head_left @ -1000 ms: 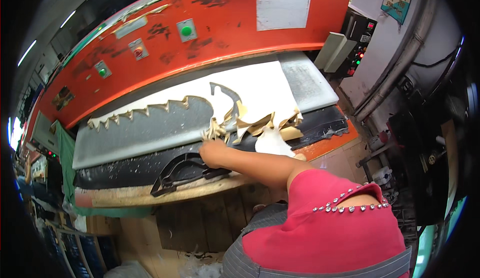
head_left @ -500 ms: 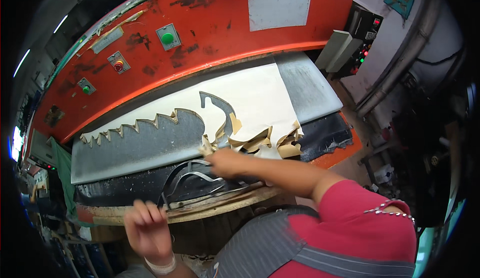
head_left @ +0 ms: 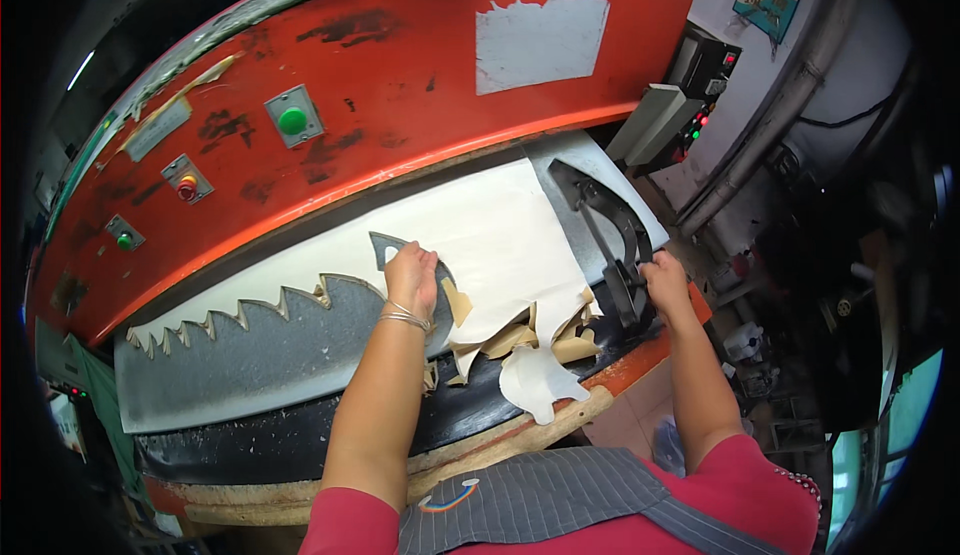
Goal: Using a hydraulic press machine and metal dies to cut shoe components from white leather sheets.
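My right hand (head_left: 665, 281) is closed on the near end of a black metal cutting die (head_left: 638, 223), a curved frame with cross bars. The die stands tilted over the right end of the grey cutting board (head_left: 260, 355). My left hand (head_left: 411, 280) has its fingers pressed together at the curved cutout in the white sheet (head_left: 490, 205); what they pinch is hidden. The sheet's near edge is jagged on the left. Torn flaps with tan undersides (head_left: 510, 341) lie right of my left hand. A white piece (head_left: 540, 382) hangs near the front edge.
An orange-red machine beam (head_left: 400, 95) runs behind the board, carrying green buttons (head_left: 292, 121) and a red knob (head_left: 187, 188). A black control box (head_left: 705, 65) stands at the back right. Black matting (head_left: 250, 453) and a worn wooden edge (head_left: 480, 457) lie in front.
My left hand has risen from the front edge to the cutout. My right hand has swung right, and the die has gone from the front edge to the board's right end.
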Demonstrator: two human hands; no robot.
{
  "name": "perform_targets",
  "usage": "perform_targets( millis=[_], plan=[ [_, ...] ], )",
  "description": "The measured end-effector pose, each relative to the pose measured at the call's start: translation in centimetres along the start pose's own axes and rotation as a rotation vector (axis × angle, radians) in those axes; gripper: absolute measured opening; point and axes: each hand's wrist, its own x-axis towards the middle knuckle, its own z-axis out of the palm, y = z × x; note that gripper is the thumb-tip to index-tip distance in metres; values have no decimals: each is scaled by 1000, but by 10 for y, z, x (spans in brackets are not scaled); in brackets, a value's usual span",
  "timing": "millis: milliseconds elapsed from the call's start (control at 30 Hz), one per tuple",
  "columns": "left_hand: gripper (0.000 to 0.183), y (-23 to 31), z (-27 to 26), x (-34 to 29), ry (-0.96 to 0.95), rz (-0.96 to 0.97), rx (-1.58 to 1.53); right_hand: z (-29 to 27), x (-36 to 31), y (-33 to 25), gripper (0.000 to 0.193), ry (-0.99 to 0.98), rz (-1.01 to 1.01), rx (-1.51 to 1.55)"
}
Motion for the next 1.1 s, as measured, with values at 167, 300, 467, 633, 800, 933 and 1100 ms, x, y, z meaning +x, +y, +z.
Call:
perform_targets(
  millis=[167,300,467,633,800,933,1100],
  plan=[
    [13,10,7,17,-68,-54,128,16,41,-6,24,121,156,-33],
    [20,11,9,32,-67,-181,549,24,49,8,36,-5,45,-123],
    [24,11,28,59,14,9,777,3,35,1,64,-31,-324,-144],
    [26,9,46,72,85,173,869,-14,59,7,79,-439,-419,-358],
    [56,-6,31,-5,-173,469,1609,-17,72,28,46,-269,-606,-425],
    [41,-39,-16,-72,-299,924,1753,-29,86,20,36,-315,-507,-126],
    [28,-61,-47,-84,-160,1154,1616,-26,78,-31,37,-345,-530,38]
  ],
)
